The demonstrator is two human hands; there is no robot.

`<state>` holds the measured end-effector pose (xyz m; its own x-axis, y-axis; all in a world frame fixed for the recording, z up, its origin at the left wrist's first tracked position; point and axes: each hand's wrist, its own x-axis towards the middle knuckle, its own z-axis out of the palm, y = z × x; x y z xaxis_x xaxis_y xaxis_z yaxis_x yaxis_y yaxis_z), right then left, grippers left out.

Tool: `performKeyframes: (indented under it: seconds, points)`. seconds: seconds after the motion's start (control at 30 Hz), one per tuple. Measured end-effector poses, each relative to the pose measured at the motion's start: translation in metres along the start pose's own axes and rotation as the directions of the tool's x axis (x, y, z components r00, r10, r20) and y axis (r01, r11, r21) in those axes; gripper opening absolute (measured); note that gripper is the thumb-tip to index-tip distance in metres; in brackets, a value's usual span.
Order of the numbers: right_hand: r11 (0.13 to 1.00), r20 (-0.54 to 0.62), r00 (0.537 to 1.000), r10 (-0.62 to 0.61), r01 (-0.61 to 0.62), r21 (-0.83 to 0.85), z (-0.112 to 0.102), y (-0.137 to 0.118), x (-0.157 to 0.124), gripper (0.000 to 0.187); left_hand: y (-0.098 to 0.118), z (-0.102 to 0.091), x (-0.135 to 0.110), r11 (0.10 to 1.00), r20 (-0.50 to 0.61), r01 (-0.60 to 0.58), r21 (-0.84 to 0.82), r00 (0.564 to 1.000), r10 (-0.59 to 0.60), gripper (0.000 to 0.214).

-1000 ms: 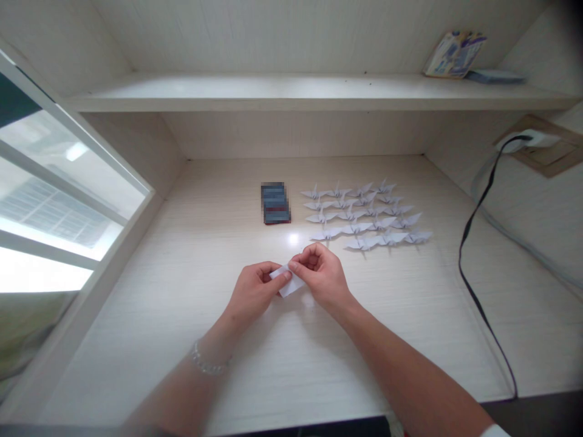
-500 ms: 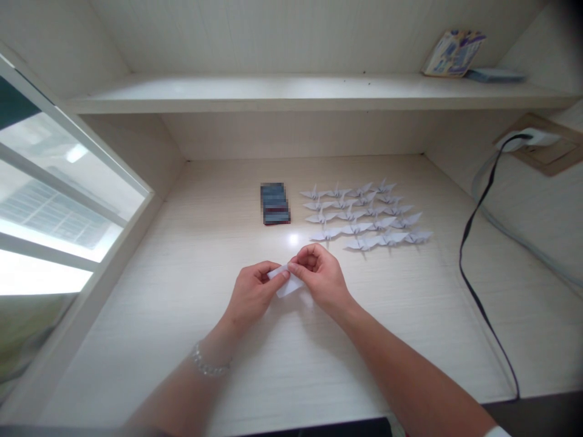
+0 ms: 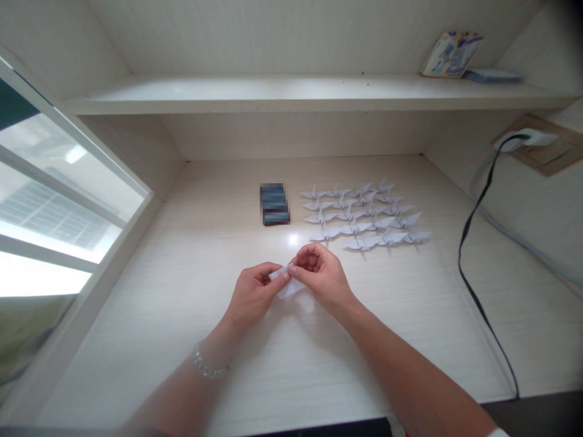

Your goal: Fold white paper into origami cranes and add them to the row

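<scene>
On the pale desk [image 3: 150, 346], left hand [image 3: 252, 297] and right hand [image 3: 321, 278] pinch a white paper strip [image 3: 288, 285].

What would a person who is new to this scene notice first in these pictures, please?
The rows of small paper origami cranes stand out first, laid out on the pale desk to the right of a blurred stack. In front of them, the left hand and right hand pinch a folded white paper. A black cable runs down the right side.

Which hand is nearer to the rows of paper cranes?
Right. The right hand holds the white paper in front of the rows of paper cranes, not touching them; the left hand is farther, on the paper's other side.
</scene>
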<state>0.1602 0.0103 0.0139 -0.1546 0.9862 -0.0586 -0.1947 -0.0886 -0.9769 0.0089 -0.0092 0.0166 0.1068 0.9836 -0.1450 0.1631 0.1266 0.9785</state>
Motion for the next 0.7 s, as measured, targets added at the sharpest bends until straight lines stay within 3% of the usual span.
performKeyframes:
  seconds: [0.27, 0.53, 0.7]
  points:
    - [1.000, -0.036, 0.999, -0.001, 0.000, -0.019, -0.0012, 0.0001, -0.0006, 0.021, -0.0017, 0.0007, 0.0002, 1.000, 0.015, 0.023, 0.000, 1.000, -0.023, 0.025]
    - [0.972, 0.006, 0.997, -0.075, 0.075, -0.224, -0.0002, -0.0028, -0.0057, 0.015, -0.0047, -0.0013, -0.0005, 0.995, 0.045, -0.063, 0.081, 0.997, 0.059, 0.021]
    - [0.979, 0.069, 0.991, -0.113, 0.123, -0.165, -0.0004, -0.0034, -0.0072, 0.032, -0.0031, 0.0004, -0.0027, 0.980, -0.041, -0.148, 0.132, 0.987, 0.154, 0.016]
